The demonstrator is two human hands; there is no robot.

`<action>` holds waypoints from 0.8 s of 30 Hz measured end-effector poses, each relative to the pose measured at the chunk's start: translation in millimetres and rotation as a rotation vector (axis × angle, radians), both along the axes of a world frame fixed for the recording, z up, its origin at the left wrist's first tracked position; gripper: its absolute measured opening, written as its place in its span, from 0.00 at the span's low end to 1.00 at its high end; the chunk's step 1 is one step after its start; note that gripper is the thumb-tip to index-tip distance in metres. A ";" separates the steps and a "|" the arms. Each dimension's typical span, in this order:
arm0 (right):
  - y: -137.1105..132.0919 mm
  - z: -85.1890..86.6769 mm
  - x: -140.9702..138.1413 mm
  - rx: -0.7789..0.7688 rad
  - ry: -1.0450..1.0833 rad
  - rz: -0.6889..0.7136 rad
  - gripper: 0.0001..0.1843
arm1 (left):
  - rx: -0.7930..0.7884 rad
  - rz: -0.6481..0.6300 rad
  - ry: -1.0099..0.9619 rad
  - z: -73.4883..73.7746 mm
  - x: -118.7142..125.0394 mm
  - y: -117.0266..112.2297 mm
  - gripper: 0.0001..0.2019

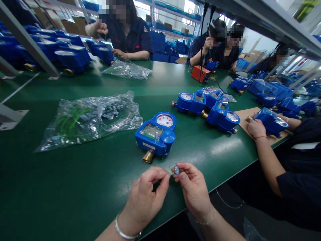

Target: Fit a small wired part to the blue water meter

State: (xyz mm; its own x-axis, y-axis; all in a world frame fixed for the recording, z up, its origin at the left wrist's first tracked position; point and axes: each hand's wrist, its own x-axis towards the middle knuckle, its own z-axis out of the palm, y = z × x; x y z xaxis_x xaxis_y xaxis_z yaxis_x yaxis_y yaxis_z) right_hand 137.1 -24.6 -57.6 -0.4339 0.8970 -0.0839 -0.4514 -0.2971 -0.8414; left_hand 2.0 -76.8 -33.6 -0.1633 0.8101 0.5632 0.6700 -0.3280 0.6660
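My right hand [197, 189] pinches a small light-blue seal [176, 170] between thumb and fingers, just above the green table. Close beside it, my left hand [147, 194] has thumb and index finger pressed together; whatever they hold is too thin to make out. Just beyond both hands lies a blue water meter [152, 137] with a round white dial, a small display and a brass fitting towards me. A thin green strand shows at its near edge. To the left, a clear plastic bag [92, 117] contains green wires and many light-blue seals.
Several blue water meters [193, 102] lie at right centre, and more stand at the far left [72, 57]. A co-worker's hand [257, 128] touches a meter on cardboard at right. Another plastic bag [127, 69] and an orange box [200, 73] lie farther back.
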 end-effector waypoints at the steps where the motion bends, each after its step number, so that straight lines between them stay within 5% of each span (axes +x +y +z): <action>1: -0.2 0.3 -0.4 0.003 0.003 -0.002 0.12 | 0.010 0.002 0.010 0.1 -0.2 0.3 0.12; 24: -0.2 -1.7 -0.3 0.026 -0.002 -0.011 0.13 | 0.038 -0.032 -0.013 0.9 -0.1 1.8 0.14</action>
